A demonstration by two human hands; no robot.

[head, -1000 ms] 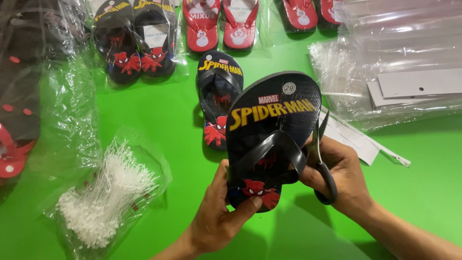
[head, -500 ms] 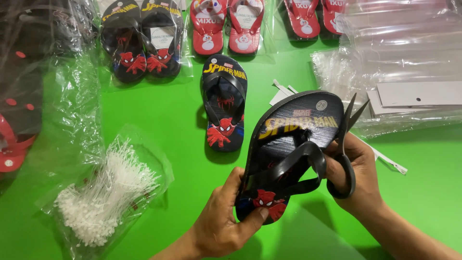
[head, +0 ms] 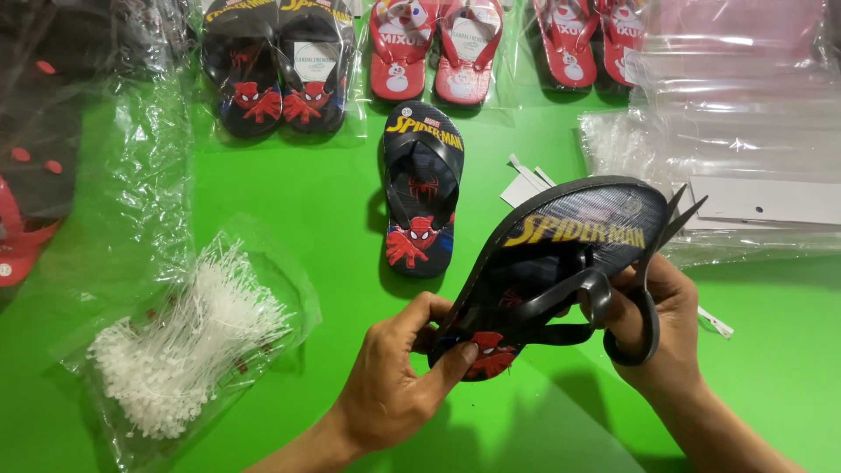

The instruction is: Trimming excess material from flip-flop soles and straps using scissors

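The left hand pinched the toe end of a black flip-flop, thumb on top. The right hand gripped its other side, fingers curled through black scissors. The flip-flop was held above the green table. Its twin lay farther back, past a bag of white ties.

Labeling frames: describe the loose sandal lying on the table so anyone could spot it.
On the green table, look just above the left hand and the held sandal. The loose sandal lies flat and alone, dark blue with a red masked figure. Unlike the bagged pairs behind, it is single and unwrapped.
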